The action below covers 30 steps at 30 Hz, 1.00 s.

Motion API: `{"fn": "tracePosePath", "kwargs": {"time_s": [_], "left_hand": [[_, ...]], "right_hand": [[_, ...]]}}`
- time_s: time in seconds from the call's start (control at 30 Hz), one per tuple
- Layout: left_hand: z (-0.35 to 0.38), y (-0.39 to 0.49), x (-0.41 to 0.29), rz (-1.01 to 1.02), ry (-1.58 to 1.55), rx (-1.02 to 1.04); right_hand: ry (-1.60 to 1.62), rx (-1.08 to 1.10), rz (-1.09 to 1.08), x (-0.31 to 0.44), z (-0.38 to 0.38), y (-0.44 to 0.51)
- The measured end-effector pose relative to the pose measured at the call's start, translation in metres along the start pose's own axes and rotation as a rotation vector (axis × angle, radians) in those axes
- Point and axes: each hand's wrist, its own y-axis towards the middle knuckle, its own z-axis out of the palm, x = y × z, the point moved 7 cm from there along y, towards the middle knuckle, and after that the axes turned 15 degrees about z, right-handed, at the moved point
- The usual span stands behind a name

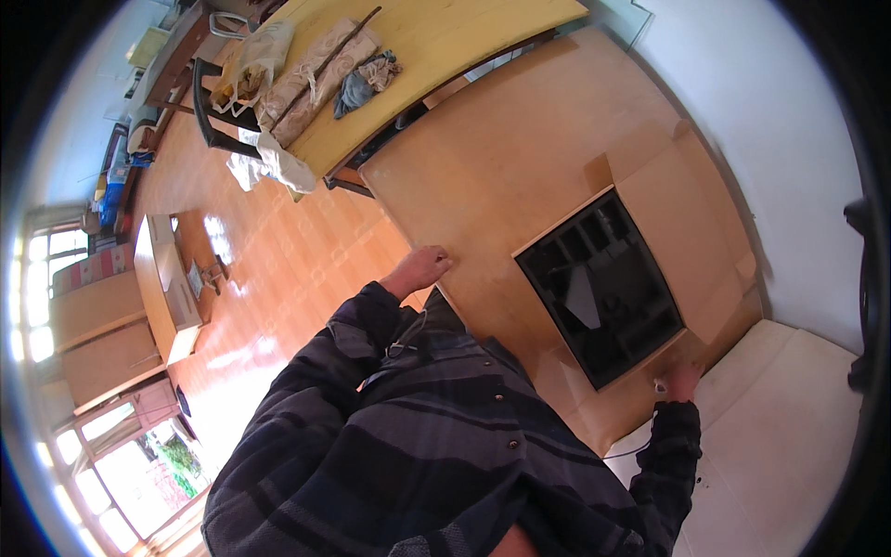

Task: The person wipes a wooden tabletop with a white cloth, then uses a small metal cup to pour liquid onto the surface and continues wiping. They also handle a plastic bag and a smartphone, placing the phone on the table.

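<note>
A dark, rectangular panel or tray [602, 289] lies on a brown table [473, 188], with cardboard [686, 230] along its right side. Grey shapes show in its dark face; whether they are reflections or compartments I cannot tell. My left hand [421, 268] is at the table's left edge, its fingers curled and nothing visible in them. Past the panel's lower right corner is my right hand [681, 383], blurred, with a small white thing [660, 385] at its fingers. A thin cable [630, 454] hangs below the right wrist. What the right fingers grip is unclear.
Beyond the brown table stands a yellow table [445, 42] bearing a rolled patterned cloth [317, 80], a stick, a crumpled cloth [365, 80] and plastic bags [261, 56]. A dark chair [202, 104] stands at its left end. A white surface [759, 418] adjoins at the lower right.
</note>
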Motion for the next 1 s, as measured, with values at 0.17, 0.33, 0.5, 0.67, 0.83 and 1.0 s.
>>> {"fn": "tracePosePath", "kwargs": {"time_s": [0.17, 0.33, 0.5, 0.67, 0.83, 1.0], "left_hand": [[-0.028, 0.015, -0.042, 0.072, 0.005, -0.088], [-0.06, 0.029, -0.134, 0.471, 0.081, -0.144], [-0.08, 0.019, -0.192, 0.706, -0.035, -0.13], [-0.125, -0.013, -0.156, 0.663, -0.097, -0.044], [-0.182, -0.057, -0.061, 0.472, -0.426, 0.093], [-0.229, -0.096, 0.018, 0.34, -0.477, 0.182]], "right_hand": [[0.537, 0.123, 0.223, -0.036, -0.107, -0.02], [1.118, 0.014, 0.055, -0.021, -0.204, -0.081], [1.458, 0.194, -0.238, 0.109, -0.259, -0.136], [1.54, 0.406, -0.467, 0.278, -0.325, -0.171], [1.427, 0.451, -0.546, 0.399, -0.391, -0.196], [1.374, 0.381, -0.865, 0.472, -0.454, -0.236]]}}
